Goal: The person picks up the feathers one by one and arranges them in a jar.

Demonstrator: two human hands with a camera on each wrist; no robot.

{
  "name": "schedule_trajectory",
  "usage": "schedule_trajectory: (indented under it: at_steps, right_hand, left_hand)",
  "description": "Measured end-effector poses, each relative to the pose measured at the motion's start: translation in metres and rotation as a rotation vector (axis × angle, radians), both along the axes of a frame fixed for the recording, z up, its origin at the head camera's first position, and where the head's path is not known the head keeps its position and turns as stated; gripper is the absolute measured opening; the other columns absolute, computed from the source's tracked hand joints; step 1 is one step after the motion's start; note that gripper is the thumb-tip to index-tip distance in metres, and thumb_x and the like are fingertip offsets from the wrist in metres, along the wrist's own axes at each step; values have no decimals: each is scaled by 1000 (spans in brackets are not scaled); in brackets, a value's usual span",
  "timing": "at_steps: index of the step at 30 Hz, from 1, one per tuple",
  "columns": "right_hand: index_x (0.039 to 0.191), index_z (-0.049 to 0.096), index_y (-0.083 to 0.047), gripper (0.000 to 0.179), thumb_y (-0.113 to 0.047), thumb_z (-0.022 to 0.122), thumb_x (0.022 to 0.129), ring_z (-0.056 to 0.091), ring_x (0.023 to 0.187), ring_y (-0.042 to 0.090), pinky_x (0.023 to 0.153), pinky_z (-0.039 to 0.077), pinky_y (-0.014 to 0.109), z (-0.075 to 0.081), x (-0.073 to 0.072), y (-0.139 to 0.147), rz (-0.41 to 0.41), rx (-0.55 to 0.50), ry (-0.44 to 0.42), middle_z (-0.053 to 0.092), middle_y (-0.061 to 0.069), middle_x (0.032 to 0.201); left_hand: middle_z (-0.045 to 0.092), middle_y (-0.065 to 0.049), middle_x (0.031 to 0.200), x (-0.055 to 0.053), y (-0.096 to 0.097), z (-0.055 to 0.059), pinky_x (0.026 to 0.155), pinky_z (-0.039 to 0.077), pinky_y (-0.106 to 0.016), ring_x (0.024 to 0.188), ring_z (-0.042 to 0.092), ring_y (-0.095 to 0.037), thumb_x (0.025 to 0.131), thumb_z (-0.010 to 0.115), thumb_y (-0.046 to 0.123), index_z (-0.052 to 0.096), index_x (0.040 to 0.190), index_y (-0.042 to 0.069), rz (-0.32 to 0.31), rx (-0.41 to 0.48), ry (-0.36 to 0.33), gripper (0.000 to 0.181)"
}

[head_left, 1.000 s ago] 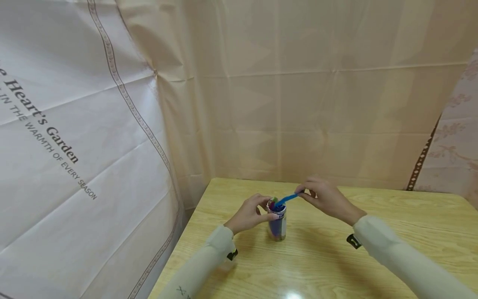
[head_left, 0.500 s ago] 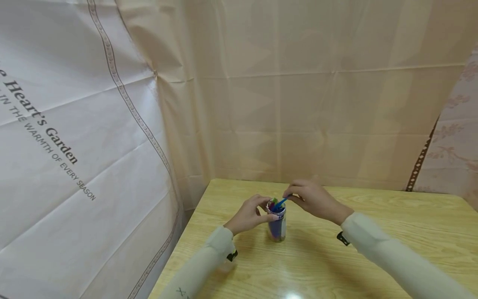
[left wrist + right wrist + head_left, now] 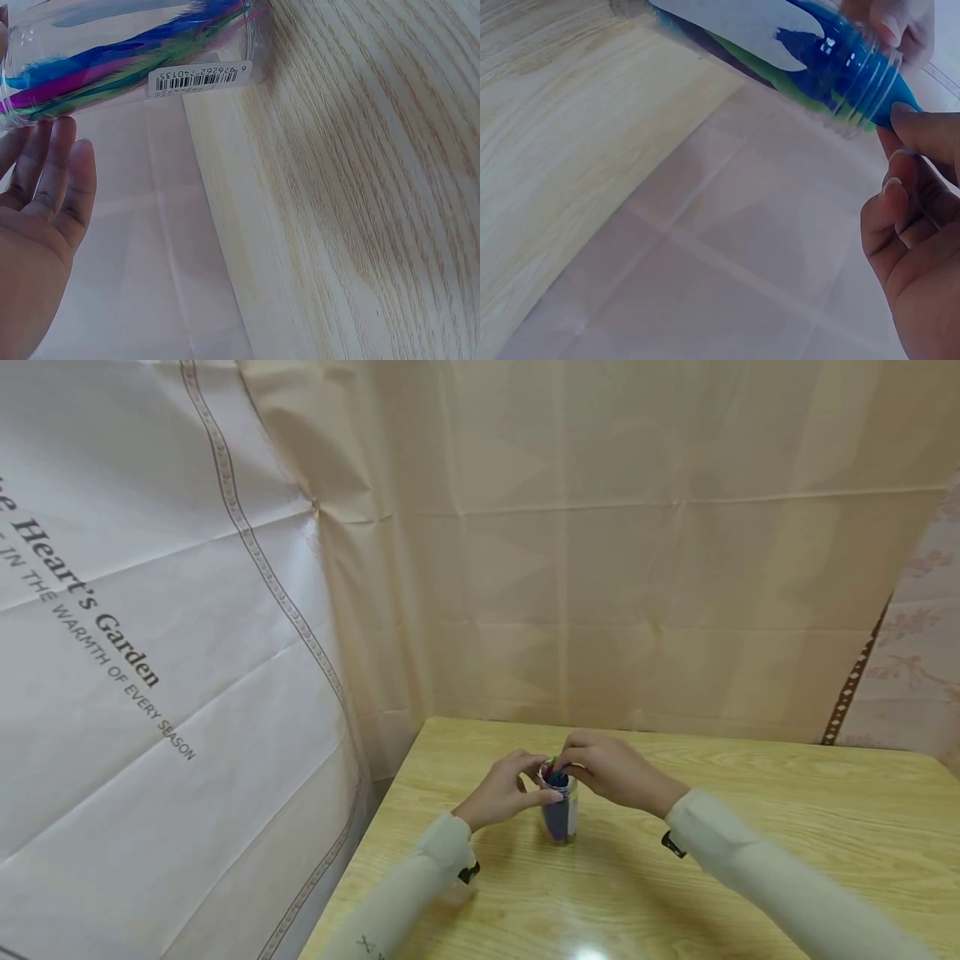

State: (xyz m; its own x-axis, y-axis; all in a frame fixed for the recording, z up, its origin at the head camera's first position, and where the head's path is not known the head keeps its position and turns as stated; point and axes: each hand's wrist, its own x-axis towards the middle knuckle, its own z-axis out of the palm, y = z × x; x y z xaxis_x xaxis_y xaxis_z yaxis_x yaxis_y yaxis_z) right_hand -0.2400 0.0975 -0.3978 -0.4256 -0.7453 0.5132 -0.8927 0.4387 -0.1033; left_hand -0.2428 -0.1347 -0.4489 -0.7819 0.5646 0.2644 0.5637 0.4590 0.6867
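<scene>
A clear plastic jar (image 3: 557, 820) stands upright on the wooden table. My left hand (image 3: 498, 792) holds it near the rim, thumb on the near side and fingers behind. Inside lie blue, magenta and green feathers (image 3: 131, 64), seen through the wall in the left wrist view. With thumb and fingertips, my right hand (image 3: 618, 774) pinches the end of a blue feather (image 3: 855, 67) right at the jar's mouth. Most of that feather is down inside the jar. A white barcode label (image 3: 199, 79) is stuck to the jar's side.
The pale wood-grain table (image 3: 712, 860) runs out to the right and toward the front. A beige cloth (image 3: 600, 568) hangs behind its back edge. Along the left side hangs a white printed cloth (image 3: 187, 652).
My right hand has moved left and down to the jar's mouth, and the blue feather has slid deeper into the jar. My left hand has kept its hold on the jar.
</scene>
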Motion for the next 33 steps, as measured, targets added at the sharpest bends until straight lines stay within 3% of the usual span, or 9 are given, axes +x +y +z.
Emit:
schedule_trajectory:
  at_steps: [14, 21, 25, 33]
  right_hand:
    - [101, 73, -18, 16, -8, 68, 88, 56, 80, 2, 67, 50, 20, -4, 3, -1, -28, 79, -67, 59, -7, 95]
    - [108, 70, -20, 21, -15, 71, 87, 56, 78, 1, 63, 50, 20, -3, 3, 14, -65, 43, -67, 60, -7, 101]
    - [110, 68, -19, 23, -19, 71, 88, 56, 74, 3, 60, 49, 21, 0, 3, 25, -124, 12, -56, 61, -6, 103]
    - [113, 65, -20, 23, -25, 67, 90, 56, 92, 9, 71, 51, 33, -8, 7, 57, -272, -50, -50, 61, -5, 105]
  left_hand:
    - [53, 11, 105, -5, 6, -2, 68, 51, -25, 98, 56, -23, 84, 66, 51, 56, 124, 38, -44, 3, 14, 43]
    - [53, 12, 106, -6, 12, -3, 69, 51, -25, 98, 55, -20, 84, 65, 51, 55, 128, 37, -51, -8, 10, 47]
    - [53, 12, 108, -8, 10, 0, 70, 51, -24, 100, 56, -18, 83, 66, 53, 54, 132, 31, -37, -39, 9, 55]
    - [52, 11, 121, -10, -8, 4, 78, 50, -26, 106, 56, -18, 78, 68, 59, 47, 139, 29, -30, -154, -3, 71]
